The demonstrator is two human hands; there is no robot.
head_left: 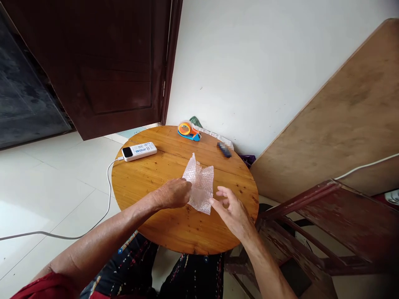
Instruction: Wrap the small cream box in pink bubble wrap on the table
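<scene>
A sheet of pinkish clear bubble wrap point(202, 189) stands crumpled and partly folded near the middle of the round wooden table point(168, 155). My left hand point(176, 193) is closed at its left edge, fingers curled in and pinching the plastic. On the other side, my right hand point(232, 211) has its fingers apart, the thumb tip at or very near the wrap's right edge. Whether anything lies inside the folds, I cannot tell.
At the table's left is a white power bank point(140, 151) with a cable point(107, 195) running off to the floor. A tape dispenser point(188, 131) and a dark blurred object point(224, 150) lie towards the wall. A wooden chair point(311, 224) stands at right.
</scene>
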